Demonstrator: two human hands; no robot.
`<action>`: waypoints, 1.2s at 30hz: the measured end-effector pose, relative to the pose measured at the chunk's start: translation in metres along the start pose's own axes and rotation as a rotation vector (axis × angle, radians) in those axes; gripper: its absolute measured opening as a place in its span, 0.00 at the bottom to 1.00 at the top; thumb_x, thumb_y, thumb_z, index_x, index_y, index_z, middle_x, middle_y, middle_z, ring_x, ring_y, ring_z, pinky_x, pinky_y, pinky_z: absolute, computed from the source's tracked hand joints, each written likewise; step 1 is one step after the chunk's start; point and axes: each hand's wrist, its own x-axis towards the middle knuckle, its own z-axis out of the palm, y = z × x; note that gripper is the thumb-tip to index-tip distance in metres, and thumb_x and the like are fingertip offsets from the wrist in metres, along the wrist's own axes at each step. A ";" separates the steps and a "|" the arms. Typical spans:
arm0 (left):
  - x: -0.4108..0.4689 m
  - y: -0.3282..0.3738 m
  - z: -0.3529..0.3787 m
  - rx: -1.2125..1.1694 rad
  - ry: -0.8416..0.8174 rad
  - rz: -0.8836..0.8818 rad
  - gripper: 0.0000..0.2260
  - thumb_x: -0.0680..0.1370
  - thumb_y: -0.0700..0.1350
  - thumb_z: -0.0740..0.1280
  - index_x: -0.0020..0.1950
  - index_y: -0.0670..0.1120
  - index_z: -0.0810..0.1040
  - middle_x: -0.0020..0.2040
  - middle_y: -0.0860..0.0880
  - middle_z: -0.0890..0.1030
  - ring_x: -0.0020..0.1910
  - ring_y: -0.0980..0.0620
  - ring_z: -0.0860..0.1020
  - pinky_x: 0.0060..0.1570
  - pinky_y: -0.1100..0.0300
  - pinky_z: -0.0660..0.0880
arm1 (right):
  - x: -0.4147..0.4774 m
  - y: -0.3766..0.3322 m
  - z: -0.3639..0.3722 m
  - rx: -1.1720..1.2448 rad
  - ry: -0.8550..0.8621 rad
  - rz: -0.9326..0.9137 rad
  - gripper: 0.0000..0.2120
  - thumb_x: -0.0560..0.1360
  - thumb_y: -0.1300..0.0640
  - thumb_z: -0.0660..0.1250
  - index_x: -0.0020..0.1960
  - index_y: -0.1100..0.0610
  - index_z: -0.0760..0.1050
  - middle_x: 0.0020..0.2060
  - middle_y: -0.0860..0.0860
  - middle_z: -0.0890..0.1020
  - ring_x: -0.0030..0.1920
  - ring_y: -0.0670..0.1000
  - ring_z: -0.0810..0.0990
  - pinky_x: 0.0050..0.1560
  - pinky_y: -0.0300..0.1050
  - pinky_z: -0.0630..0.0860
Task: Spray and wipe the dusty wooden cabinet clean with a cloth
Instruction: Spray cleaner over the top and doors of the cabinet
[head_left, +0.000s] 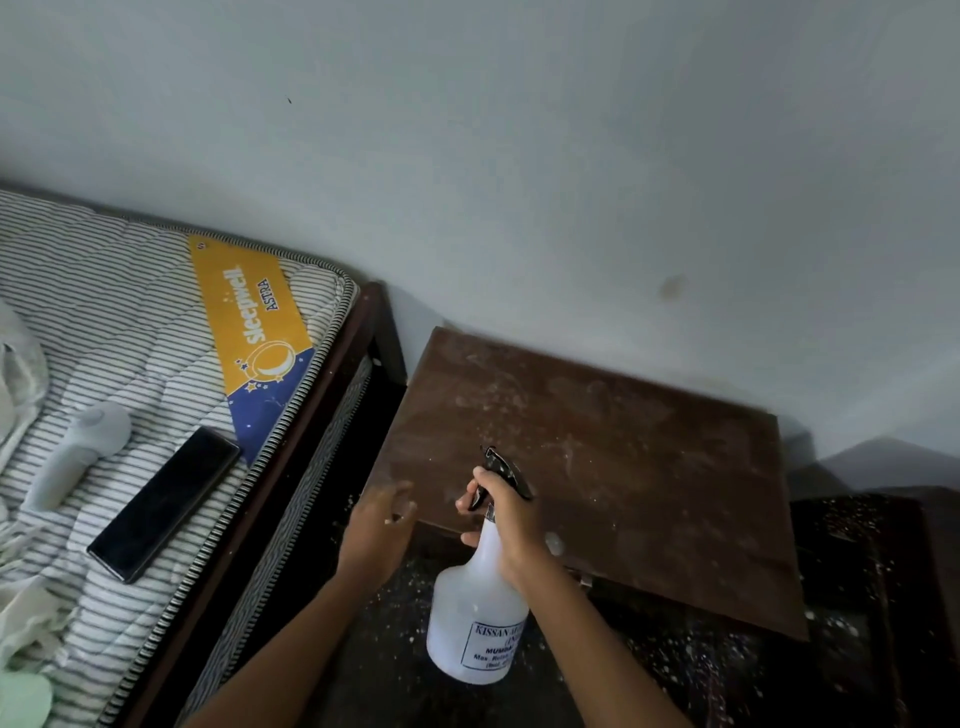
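1. The cabinet (623, 457) stood at 4 o'clock in the view, with its far edge against the wall (519, 156). Its brown top carried pale dust and smears.

2. The right hand (506, 519) gripped the neck of the bottle (475, 623) at 6 o'clock. Its fingers (466, 503) were curled round the neck, with one on the black trigger. The nozzle pointed toward 12 o'clock, over the near edge of the cabinet. The translucent body hung below the hand, in front of the cabinet, and bore a printed label.

3. The left hand (376, 530) was at 9 o'clock from the bottle, at the near left corner of the cabinet. Its fingers (400, 493) were loosely extended and held nothing. Contact with the cabinet could not be determined because of blur.

4. A mattress (130, 322) lay at 9 o'clock, with a phone (163, 501) and a grey handheld device (78, 452) lying side by side on it. A pale cloth (21, 374) lay at the left border.

5. The dark floor (727, 675) at 5 o'clock was speckled white.
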 end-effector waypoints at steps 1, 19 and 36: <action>0.001 -0.003 0.000 0.119 0.000 0.022 0.17 0.77 0.46 0.63 0.66 0.48 0.73 0.65 0.49 0.74 0.62 0.48 0.73 0.61 0.53 0.71 | 0.000 0.001 -0.001 -0.007 -0.004 -0.012 0.07 0.76 0.58 0.65 0.40 0.59 0.76 0.33 0.53 0.80 0.39 0.50 0.79 0.28 0.40 0.76; -0.015 0.017 0.064 1.023 -0.352 -0.048 0.28 0.81 0.51 0.54 0.77 0.55 0.43 0.78 0.45 0.43 0.76 0.39 0.41 0.73 0.40 0.50 | -0.002 0.019 -0.096 -0.036 0.103 -0.036 0.02 0.70 0.62 0.68 0.41 0.60 0.79 0.41 0.55 0.83 0.44 0.50 0.81 0.28 0.40 0.74; 0.012 0.029 0.068 1.221 -0.485 -0.077 0.28 0.79 0.60 0.53 0.76 0.58 0.47 0.78 0.45 0.50 0.77 0.44 0.45 0.71 0.35 0.43 | -0.014 0.023 -0.220 0.198 0.397 -0.034 0.15 0.76 0.49 0.64 0.35 0.56 0.73 0.36 0.52 0.79 0.40 0.51 0.79 0.39 0.48 0.71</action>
